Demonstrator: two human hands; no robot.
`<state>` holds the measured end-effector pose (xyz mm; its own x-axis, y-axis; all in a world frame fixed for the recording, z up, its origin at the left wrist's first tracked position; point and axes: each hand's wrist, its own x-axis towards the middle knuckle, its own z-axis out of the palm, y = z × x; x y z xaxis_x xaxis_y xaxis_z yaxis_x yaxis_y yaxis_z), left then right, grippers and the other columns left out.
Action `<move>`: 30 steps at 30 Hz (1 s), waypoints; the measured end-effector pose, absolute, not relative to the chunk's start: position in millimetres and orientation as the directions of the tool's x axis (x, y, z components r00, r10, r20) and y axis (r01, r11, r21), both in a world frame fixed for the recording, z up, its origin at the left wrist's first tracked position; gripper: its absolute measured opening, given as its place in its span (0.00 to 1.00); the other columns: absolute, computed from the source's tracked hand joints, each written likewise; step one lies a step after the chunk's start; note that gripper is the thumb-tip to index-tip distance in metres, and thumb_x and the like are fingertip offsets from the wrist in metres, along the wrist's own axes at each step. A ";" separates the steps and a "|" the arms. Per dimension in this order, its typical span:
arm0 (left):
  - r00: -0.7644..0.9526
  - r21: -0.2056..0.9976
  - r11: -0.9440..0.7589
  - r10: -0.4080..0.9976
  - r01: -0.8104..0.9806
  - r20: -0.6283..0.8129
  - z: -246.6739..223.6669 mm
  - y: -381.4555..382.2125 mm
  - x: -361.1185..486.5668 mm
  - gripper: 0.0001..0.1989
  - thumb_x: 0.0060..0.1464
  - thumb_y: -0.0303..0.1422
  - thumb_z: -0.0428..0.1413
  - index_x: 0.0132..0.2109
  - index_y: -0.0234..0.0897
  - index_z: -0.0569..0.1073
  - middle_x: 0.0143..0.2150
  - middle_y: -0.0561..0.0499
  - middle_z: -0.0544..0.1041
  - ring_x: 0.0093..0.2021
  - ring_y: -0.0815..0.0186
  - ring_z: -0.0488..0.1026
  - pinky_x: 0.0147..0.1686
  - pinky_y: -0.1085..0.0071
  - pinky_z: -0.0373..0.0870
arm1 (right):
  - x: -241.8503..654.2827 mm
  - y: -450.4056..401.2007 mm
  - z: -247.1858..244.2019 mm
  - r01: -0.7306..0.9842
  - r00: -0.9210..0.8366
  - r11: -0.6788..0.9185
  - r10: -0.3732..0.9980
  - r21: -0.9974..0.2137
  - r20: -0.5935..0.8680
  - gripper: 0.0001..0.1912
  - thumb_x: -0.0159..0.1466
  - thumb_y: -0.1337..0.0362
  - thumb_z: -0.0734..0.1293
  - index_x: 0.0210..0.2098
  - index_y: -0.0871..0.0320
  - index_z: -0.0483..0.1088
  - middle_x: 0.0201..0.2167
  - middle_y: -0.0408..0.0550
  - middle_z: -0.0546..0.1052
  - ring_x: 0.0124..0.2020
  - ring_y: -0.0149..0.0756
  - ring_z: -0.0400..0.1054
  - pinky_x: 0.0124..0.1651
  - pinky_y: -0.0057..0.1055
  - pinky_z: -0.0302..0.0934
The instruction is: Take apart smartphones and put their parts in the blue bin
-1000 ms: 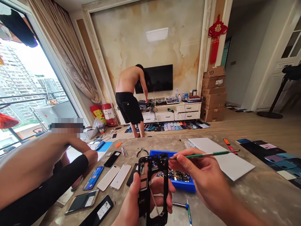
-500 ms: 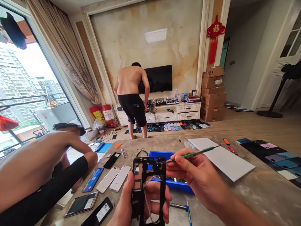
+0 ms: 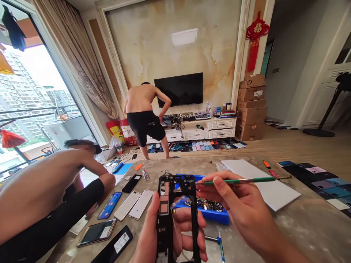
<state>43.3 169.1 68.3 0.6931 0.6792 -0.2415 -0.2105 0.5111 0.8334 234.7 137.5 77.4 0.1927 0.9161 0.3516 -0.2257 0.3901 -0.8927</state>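
Note:
Upright in my left hand (image 3: 146, 233) is a stripped black phone frame (image 3: 163, 233), with copper-coloured patches inside and a large opening through which my fingers show. My thumb presses its left edge and my fingers wrap round the right. My right hand (image 3: 244, 208) pinches a slim green tool with a metal band (image 3: 233, 180), held nearly level. Its tip is at the frame's upper right corner; I cannot tell whether it touches. Behind the frame is a blue tray (image 3: 216, 216) of small parts. A thin blue-and-green tool (image 3: 221, 246) lies below the tray.
Several phones lie left on the table, among them a blue one (image 3: 109, 205) and a white one (image 3: 141, 204). A white board (image 3: 263, 186) is at right. One person (image 3: 52, 182) crouches at left; another (image 3: 144, 109) bends by the TV cabinet (image 3: 222, 124).
The green tool has swung from slanting upward to nearly level, its tip still by the frame's upper right corner. The standing person has shifted left and leans toward the cabinet.

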 end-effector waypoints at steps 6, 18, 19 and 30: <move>0.615 0.825 0.495 0.750 -0.275 -0.245 63.0 169.1 41.6 0.33 0.58 0.60 0.44 0.54 0.39 0.73 0.40 0.46 0.81 0.42 0.49 0.79 0.37 0.57 0.77 | 232.9 136.0 75.1 -0.130 0.236 0.452 0.879 -0.882 0.415 0.08 0.67 0.57 0.69 0.39 0.52 0.80 0.39 0.46 0.83 0.40 0.37 0.81 0.47 0.29 0.76; 0.626 0.816 0.505 0.741 -0.280 -0.244 70.5 164.4 40.2 0.39 0.60 0.60 0.34 0.53 0.35 0.74 0.41 0.45 0.81 0.46 0.45 0.78 0.40 0.52 0.76 | 235.8 134.9 78.4 0.275 0.165 0.517 0.805 -0.810 0.570 0.06 0.68 0.60 0.68 0.40 0.47 0.78 0.38 0.38 0.82 0.38 0.28 0.79 0.41 0.17 0.72; 0.624 0.815 0.504 0.744 -0.287 -0.241 71.6 164.9 40.0 0.40 0.60 0.61 0.32 0.53 0.35 0.74 0.41 0.44 0.81 0.47 0.44 0.78 0.41 0.52 0.76 | 237.4 135.2 78.5 0.319 0.148 0.528 0.793 -0.787 0.592 0.06 0.68 0.61 0.67 0.40 0.47 0.78 0.38 0.38 0.82 0.39 0.27 0.79 0.40 0.16 0.72; 0.610 0.816 0.513 0.746 -0.268 -0.269 77.7 170.2 36.3 0.33 0.61 0.56 0.42 0.55 0.35 0.73 0.41 0.43 0.82 0.43 0.47 0.80 0.39 0.48 0.74 | 250.4 139.4 78.7 0.506 -0.053 0.649 0.680 -0.568 0.731 0.08 0.68 0.67 0.68 0.44 0.49 0.77 0.41 0.40 0.82 0.43 0.31 0.77 0.47 0.24 0.70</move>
